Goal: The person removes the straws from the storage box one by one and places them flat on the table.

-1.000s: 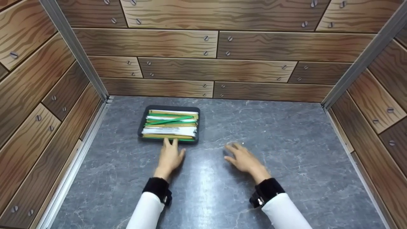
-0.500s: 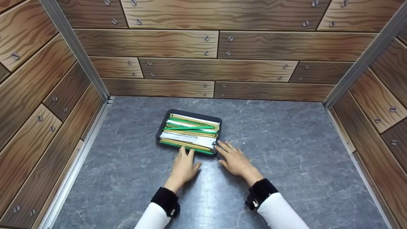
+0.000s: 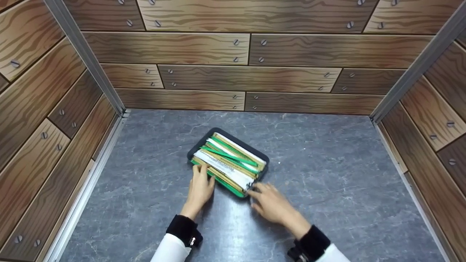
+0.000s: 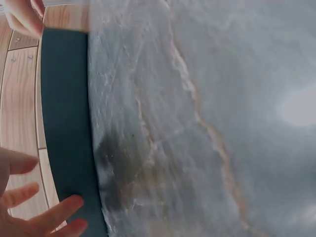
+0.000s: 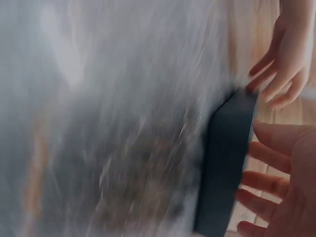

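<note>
A black rectangular tray (image 3: 238,141) full of long thin strips (image 3: 224,165) in green, white and gold lies turned at an angle on the grey surface. My left hand (image 3: 198,186) touches the near long side of the tray with its fingertips, the fingers slightly bent. At the tray's near right corner, my right hand (image 3: 273,204) rests its fingers against the rim. The left wrist view has loosely spread fingers (image 4: 54,216) on the tray's dark outer wall (image 4: 69,113). In the right wrist view, the right hand's relaxed fingers (image 5: 264,182) touch that wall. The strips are hidden in both wrist views.
A grey marbled surface (image 3: 327,174) surrounds the tray. Wood-patterned panels stand at the back (image 3: 204,78), left (image 3: 47,134) and right (image 3: 433,120), joined by metal corner posts (image 3: 85,54).
The tray has slid right and nearer to me, and has turned clockwise. My right hand, apart from it at first, has come to its corner. The left hand has stayed at its near side.
</note>
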Action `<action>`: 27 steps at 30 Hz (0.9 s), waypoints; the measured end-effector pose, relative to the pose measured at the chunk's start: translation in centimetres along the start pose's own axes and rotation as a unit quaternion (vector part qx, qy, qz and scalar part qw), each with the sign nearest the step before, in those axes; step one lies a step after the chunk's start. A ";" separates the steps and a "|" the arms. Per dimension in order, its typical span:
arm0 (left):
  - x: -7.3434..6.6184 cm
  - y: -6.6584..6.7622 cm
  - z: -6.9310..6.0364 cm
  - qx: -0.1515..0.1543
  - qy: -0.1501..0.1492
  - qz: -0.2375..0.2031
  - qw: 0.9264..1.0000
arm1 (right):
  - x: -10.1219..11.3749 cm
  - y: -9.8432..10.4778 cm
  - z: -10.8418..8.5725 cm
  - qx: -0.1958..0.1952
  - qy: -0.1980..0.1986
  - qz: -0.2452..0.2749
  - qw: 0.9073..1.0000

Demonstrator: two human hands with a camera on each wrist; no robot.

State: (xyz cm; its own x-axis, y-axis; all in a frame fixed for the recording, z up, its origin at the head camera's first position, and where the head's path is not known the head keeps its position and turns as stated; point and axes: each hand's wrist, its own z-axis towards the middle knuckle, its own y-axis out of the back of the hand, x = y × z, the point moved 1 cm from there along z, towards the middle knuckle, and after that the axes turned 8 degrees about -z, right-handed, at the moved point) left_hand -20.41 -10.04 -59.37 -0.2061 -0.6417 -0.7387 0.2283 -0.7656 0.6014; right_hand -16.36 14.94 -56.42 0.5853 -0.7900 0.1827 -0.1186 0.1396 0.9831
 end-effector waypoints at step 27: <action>-1.4 -2.0 -0.4 0.140 -0.006 0.000 0.990 | -6.4 3.4 2.4 -0.186 -0.109 0.199 0.956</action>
State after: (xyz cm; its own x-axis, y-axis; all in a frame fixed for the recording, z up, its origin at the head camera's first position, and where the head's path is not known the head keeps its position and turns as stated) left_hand -20.23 -7.59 -59.62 -0.2175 -0.6415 -0.7357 -0.0440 -0.7465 0.6639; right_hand -22.47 19.04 -54.33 0.3675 -0.7295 0.5768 0.0206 0.6264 0.7792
